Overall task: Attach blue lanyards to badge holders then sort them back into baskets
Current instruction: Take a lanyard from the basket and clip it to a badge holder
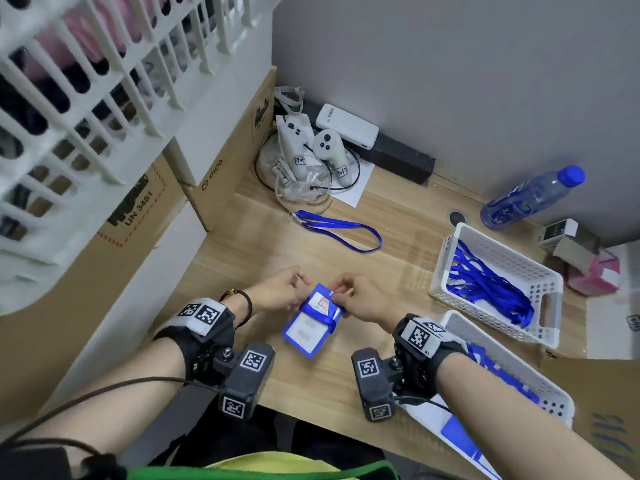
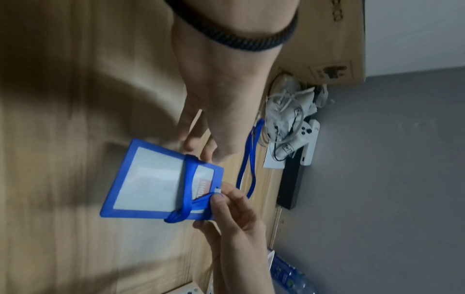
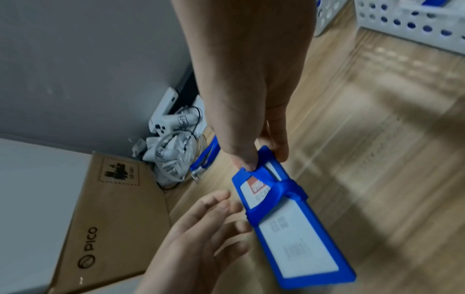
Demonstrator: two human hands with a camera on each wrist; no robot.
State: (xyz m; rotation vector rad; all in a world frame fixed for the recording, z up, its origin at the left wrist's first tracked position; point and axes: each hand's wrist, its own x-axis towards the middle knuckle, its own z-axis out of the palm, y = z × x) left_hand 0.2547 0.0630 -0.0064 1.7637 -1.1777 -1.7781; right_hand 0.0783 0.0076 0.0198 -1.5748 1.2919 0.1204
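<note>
Blue plastic badge holder [image 1: 306, 327] with glossy clear window over a printed paper card; woven blue cloth lanyard [image 1: 320, 315] wrapped round it. Matt wood-grain table [image 1: 391, 216]. White perforated plastic baskets [image 1: 550, 289] at the table's right edge; matt brown cardboard box [image 3: 113, 218].

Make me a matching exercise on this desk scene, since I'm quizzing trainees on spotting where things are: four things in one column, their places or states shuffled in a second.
Things:
1. badge holder
2. loose lanyard
3. water bottle
4. far basket

Places or states:
A. lying on its side by the grey wall
B. holds a heap of blue lanyards
C. pinched at its top by the right hand, a blue strap wrapped round it
D. flat on the desk near the white controllers

Pairs: 1-C, 2-D, 3-A, 4-B
</note>
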